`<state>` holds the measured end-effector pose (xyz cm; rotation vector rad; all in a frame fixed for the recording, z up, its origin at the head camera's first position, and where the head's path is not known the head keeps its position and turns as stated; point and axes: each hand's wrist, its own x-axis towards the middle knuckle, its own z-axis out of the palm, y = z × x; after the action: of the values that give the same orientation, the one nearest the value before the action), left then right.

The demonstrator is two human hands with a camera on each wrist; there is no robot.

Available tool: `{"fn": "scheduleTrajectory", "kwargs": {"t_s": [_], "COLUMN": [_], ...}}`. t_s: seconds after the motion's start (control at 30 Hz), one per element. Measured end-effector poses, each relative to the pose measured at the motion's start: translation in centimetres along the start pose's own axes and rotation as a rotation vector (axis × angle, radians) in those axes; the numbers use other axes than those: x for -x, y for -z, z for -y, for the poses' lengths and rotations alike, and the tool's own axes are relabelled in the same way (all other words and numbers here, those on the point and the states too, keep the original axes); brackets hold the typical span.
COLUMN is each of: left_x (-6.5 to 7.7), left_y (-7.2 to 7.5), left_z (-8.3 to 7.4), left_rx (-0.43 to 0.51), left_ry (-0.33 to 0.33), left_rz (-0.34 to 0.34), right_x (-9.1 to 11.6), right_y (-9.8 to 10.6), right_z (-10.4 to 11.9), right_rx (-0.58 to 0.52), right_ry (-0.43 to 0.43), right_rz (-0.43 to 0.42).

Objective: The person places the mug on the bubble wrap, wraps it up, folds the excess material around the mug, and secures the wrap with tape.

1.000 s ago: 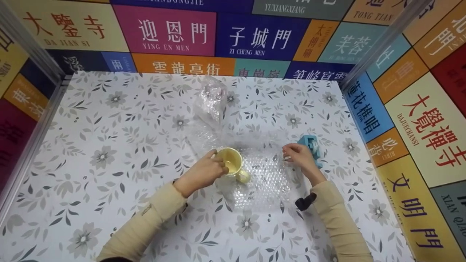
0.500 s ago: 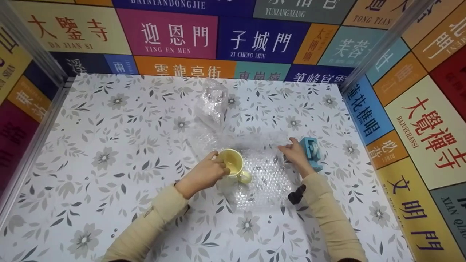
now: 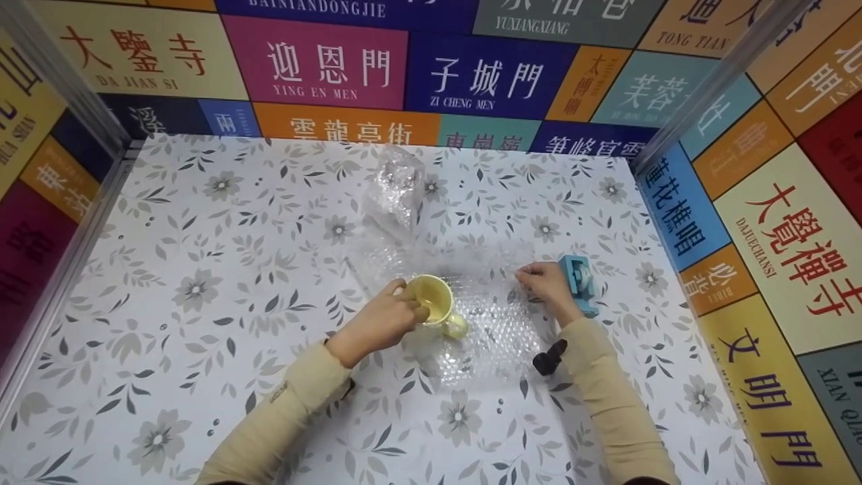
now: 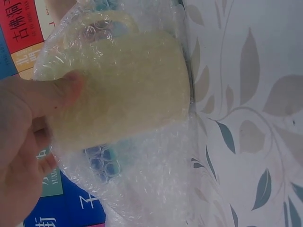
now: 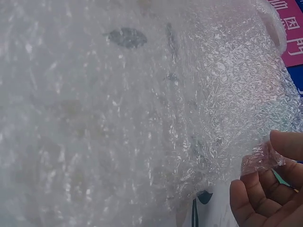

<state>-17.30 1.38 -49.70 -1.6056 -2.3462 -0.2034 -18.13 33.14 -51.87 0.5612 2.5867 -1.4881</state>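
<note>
A pale yellow mug [image 3: 432, 300] stands on a sheet of bubble wrap [image 3: 488, 330], its handle toward the person's right side. My left hand [image 3: 384, 315] grips the mug at its rim. In the left wrist view the thumb presses bubble wrap [image 4: 156, 179] against the outside of the mug [image 4: 128, 90]. On the other side, my right hand [image 3: 549, 286] pinches the right edge of the sheet. The right wrist view shows a crumpled corner of the wrap [image 5: 189, 104] between thumb and fingers of the right hand [image 5: 270, 189], with the sheet lifted across the view.
A teal tape dispenser [image 3: 579, 286] stands just right of my right hand. Behind the mug lies a bubble-wrapped bundle [image 3: 396, 192]. The flower-patterned table [image 3: 202, 364] ends at colourful printed walls [image 3: 323, 60] at the back and sides.
My right hand has moved a little left, away from the tape dispenser, and its fingers have come together on the wrap's edge. The left hand stays on the mug.
</note>
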Motion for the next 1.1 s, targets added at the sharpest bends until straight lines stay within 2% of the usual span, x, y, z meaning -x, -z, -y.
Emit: {"fn": "scheduleTrajectory", "kwargs": {"t_s": [0.2,0.4,0.53,0.77,1.0,1.1], "left_x": [0.0,0.0,0.0,0.0,0.0,0.0], "left_y": [-0.1,-0.1,-0.1,0.0,0.0,0.0], "left_z": [-0.1,-0.2,-0.2,-0.3,-0.3,-0.4], "left_rx": [0.022,0.052,0.053,0.058,0.069,0.070], "left_ry": [0.020,0.034,0.037,0.047,0.058,0.056], "left_rz": [-0.010,-0.027,-0.031,-0.010,-0.009,-0.020], "right_x": [0.3,1.0,1.5,2.6,3.8,4.3], "right_y": [0.0,-0.1,-0.1,0.0,-0.4,-0.6], "right_z": [1.0,2.5,3.1,4.4,5.9,6.3], "right_rx": [0.055,0.017,0.019,0.072,-0.032,-0.027], "right_ry": [0.010,0.038,0.061,0.150,0.132,0.154], "right_rz": [-0.008,0.038,0.035,0.012,0.049,0.043]}}
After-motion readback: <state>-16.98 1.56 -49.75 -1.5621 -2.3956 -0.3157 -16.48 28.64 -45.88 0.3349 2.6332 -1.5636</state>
